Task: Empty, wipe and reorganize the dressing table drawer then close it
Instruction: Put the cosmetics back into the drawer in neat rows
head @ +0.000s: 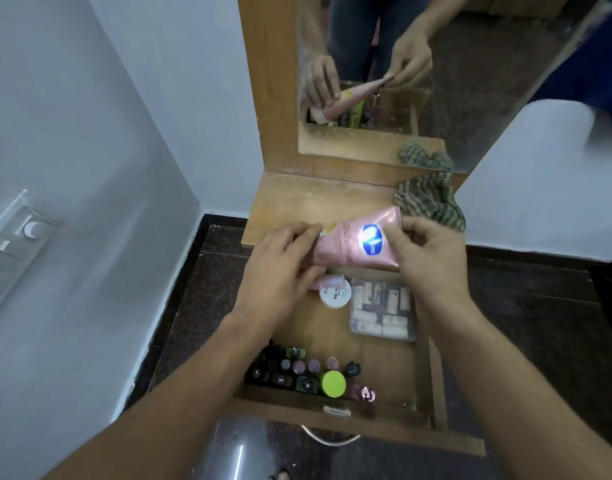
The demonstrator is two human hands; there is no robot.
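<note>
A pink tube (353,242) with a blue logo is held over the back of the open wooden drawer (424,375). My left hand (280,268) grips its cap end and my right hand (426,251) pinches its flat end. In the drawer lie a white round nail-polish-remover tub (335,292), a clear bag of small rolls (382,310), and at the front several small bottles (297,372) with a lime-green-capped jar (332,383). A striped green cloth (431,200) lies on the table top (297,199) at the right.
A mirror (453,81) in a wooden frame stands behind the table top and reflects my hands and the tube. White walls close in on both sides, with a switch panel (10,251) on the left wall. The floor is dark stone. A metal handle (329,438) hangs on the drawer front.
</note>
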